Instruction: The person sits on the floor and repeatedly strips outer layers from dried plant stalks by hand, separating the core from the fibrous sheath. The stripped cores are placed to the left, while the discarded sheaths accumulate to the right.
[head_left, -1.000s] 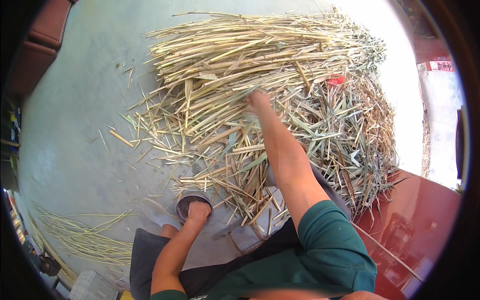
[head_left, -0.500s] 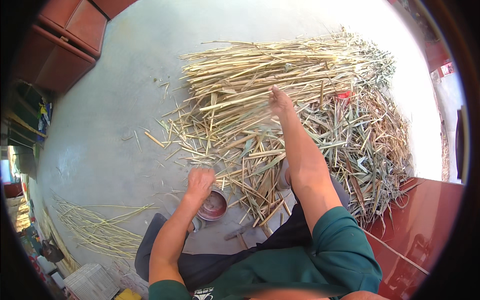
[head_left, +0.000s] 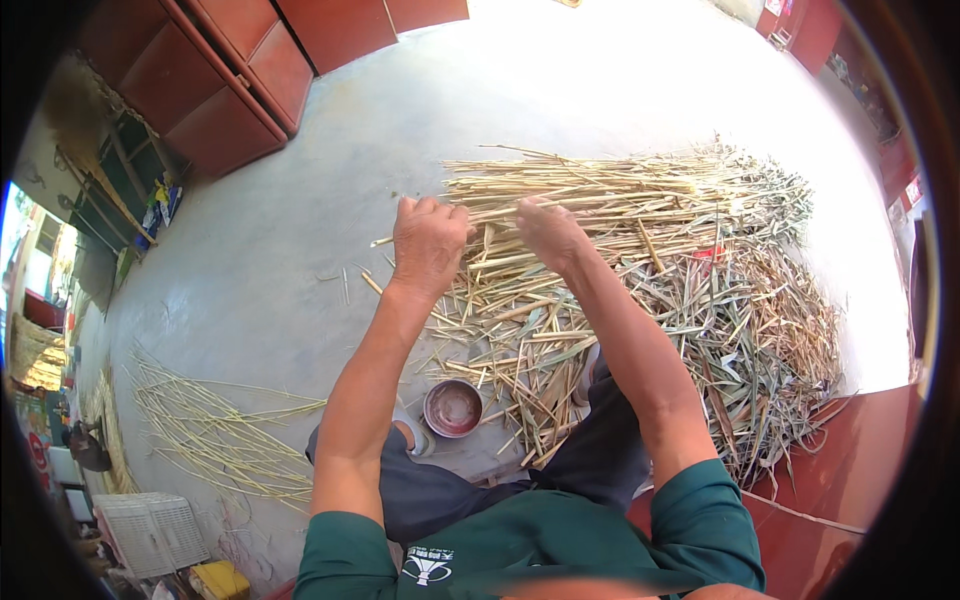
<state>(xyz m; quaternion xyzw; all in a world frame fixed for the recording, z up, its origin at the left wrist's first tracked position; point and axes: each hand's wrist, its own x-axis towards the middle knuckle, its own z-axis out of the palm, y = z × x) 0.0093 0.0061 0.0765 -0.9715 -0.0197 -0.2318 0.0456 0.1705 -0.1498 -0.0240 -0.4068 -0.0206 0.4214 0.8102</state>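
Note:
My left hand (head_left: 430, 240) is closed around a pale dry stalk (head_left: 381, 242), whose cut end sticks out to the left of the fist. Just right of it, my right hand (head_left: 548, 232) pinches at what looks like the same stalk; its fingertips are partly hidden. Both hands are over the left part of a large heap of straw-coloured stalks (head_left: 600, 180), which lie mostly side by side with leafy tops to the right. Loose leaves and husks (head_left: 760, 330) spread over the heap's near side.
Between my feet stands a small round bowl (head_left: 452, 408), reddish inside. Thin greenish stalks (head_left: 215, 420) lie on the floor at left. A white basket (head_left: 150, 535) and a yellow object (head_left: 218, 578) are at lower left. Red cabinets (head_left: 230, 100) stand upper left; a red panel (head_left: 830, 480) is at right.
My left hand has risen from beside the bowl to the stalks' left ends and now grips one. My right hand is lower relative to the heap's top and nearer the left hand. The view has shifted.

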